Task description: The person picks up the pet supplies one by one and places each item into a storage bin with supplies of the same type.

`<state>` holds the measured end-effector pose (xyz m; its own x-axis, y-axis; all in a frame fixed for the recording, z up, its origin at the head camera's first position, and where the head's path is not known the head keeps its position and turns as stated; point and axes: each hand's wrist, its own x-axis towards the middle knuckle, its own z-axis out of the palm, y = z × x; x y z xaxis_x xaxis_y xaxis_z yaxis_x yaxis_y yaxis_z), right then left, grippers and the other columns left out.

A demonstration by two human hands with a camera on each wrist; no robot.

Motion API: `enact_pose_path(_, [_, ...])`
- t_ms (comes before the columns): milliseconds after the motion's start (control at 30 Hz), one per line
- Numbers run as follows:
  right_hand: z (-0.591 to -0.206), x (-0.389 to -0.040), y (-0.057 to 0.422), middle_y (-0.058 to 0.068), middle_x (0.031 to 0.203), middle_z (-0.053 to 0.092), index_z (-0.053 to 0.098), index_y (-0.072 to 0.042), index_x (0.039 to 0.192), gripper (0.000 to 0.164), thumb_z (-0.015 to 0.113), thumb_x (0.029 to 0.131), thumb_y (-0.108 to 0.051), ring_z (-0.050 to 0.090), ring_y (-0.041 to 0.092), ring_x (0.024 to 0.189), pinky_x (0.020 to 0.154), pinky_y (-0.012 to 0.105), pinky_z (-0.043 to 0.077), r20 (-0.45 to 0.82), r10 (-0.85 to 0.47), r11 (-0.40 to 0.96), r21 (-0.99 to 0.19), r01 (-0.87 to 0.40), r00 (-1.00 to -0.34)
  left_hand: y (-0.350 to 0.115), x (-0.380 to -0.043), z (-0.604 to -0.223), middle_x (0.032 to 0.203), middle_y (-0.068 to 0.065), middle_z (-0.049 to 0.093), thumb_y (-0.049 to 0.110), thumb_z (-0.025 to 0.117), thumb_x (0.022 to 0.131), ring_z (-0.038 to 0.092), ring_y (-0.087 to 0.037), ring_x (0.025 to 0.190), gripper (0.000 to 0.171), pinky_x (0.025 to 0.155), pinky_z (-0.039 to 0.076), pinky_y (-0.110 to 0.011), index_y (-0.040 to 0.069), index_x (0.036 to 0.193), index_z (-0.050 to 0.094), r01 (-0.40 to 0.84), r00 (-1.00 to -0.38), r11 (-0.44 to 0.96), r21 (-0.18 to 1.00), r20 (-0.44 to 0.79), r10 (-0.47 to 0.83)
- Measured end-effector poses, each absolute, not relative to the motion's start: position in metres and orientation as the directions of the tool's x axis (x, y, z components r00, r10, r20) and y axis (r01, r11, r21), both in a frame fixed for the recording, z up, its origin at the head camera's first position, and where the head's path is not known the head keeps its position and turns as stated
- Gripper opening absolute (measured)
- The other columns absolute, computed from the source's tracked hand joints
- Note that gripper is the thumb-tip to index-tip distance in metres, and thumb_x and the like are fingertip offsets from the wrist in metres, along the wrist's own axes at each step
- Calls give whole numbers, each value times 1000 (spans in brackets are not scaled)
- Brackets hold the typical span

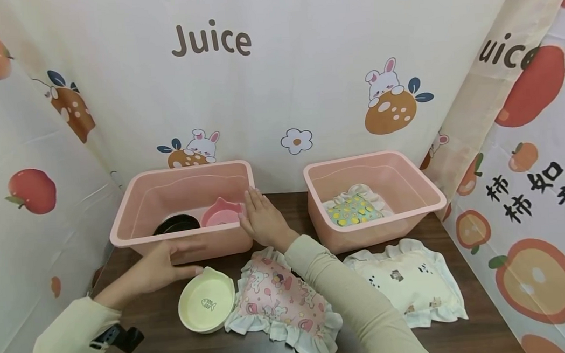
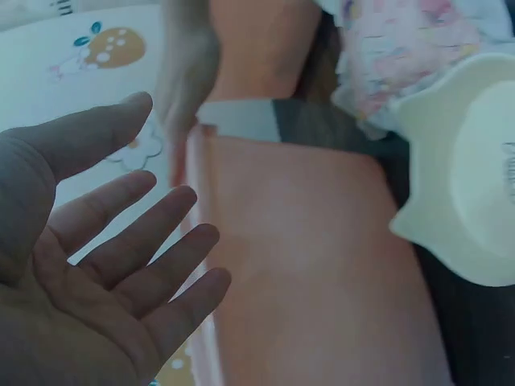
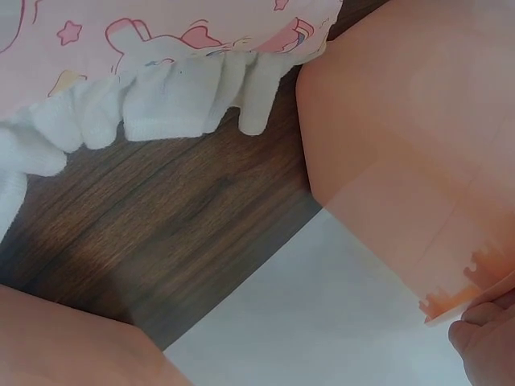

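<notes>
A pink plastic bin [image 1: 184,242] stands at the left, holding a black bowl [image 1: 177,223] and a pink bowl [image 1: 221,212]. My right hand [image 1: 265,218] lies against this bin's right rim, fingers extended; the right wrist view catches only its fingertips [image 3: 483,326] at the rim. My left hand [image 1: 159,265] is by the bin's front wall, and the left wrist view shows its fingers [image 2: 153,261] spread with nothing held. Close to my left thumb sits a pale yellow bowl [image 1: 206,302] with a fish drawing. Beside it, partly beneath my right forearm, is a pink ruffled pillow [image 1: 280,295].
A second pink bin [image 1: 378,227] at the right contains a green lemon-print pillow [image 1: 354,210]. In front of it lies a cream ruffled pillow [image 1: 415,279]. The dark wooden table [image 1: 151,335] meets a printed curtain [image 1: 276,79] behind and at both sides.
</notes>
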<state>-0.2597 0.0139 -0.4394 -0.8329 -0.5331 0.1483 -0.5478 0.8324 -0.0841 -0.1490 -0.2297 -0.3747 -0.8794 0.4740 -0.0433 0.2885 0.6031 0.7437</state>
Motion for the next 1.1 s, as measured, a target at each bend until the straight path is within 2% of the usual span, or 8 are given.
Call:
enact_pose_path(133, [-440, -259, 15, 20, 158, 17, 16, 4, 151, 66, 26, 103, -40, 16, 30, 146, 117, 37, 19, 156, -542, 823, -104, -559, -826, -229, -140, -398, 126, -13, 63, 37, 77, 80, 55, -32, 119, 59, 95, 47, -46, 3, 126, 62, 339, -843, 616, 711, -61, 535])
enact_pose_path(233, [-441, -258, 15, 21, 157, 19, 17, 4, 150, 66, 26, 102, -39, 17, 30, 146, 117, 37, 19, 171, -545, 819, -100, -565, -821, -227, -132, -417, 120, -10, 66, 41, 78, 77, 59, -30, 113, 59, 88, 52, -42, 4, 122, 65, 396, -839, 651, 647, -32, 543])
enact_pose_path(367, [-442, -258, 15, 20, 157, 19, 18, 4, 150, 65, 26, 102, -39, 18, 29, 145, 117, 36, 18, 183, -541, 822, -91, -562, -821, -224, -125, -441, 116, -10, 68, 34, 80, 76, 62, -31, 107, 54, 82, 53, -47, 4, 119, 66, 431, -848, 676, 598, 14, 529])
enact_pose_path(467, [-443, -259, 15, 20, 157, 18, 17, 4, 150, 65, 27, 102, -39, 17, 29, 146, 117, 36, 17, 177, -540, 824, -90, -560, -823, -223, -122, -456, 116, -12, 68, 27, 82, 75, 63, -33, 106, 52, 81, 53, -51, 3, 119, 66, 431, -846, 666, 609, 17, 532])
enact_pose_path(600, [-442, -260, 15, 20, 157, 18, 16, 4, 151, 66, 27, 103, -40, 16, 29, 146, 117, 36, 18, 166, -538, 827, -88, -556, -826, -221, -118, -475, 115, -11, 68, 27, 82, 75, 63, -30, 105, 52, 80, 53, -50, 2, 118, 66, 432, -841, 641, 634, 26, 540])
enact_pose_path(833, [-439, -259, 15, 19, 158, 16, 16, 3, 151, 65, 27, 103, -39, 15, 28, 146, 118, 34, 14, 154, -529, 830, -109, -547, -834, -221, -108, -499, 114, -10, 68, 29, 82, 74, 62, -21, 104, 53, 84, 53, -42, 2, 117, 66, 428, -832, 607, 670, 29, 554])
enact_pose_path(1100, [-441, -259, 15, 21, 157, 19, 18, 5, 150, 65, 26, 102, -39, 18, 30, 145, 117, 38, 20, 183, -540, 819, -109, -563, -821, -220, -98, -513, 114, -10, 69, 29, 82, 74, 62, -22, 106, 52, 88, 51, -33, 4, 117, 66, 417, -837, 614, 670, 19, 547])
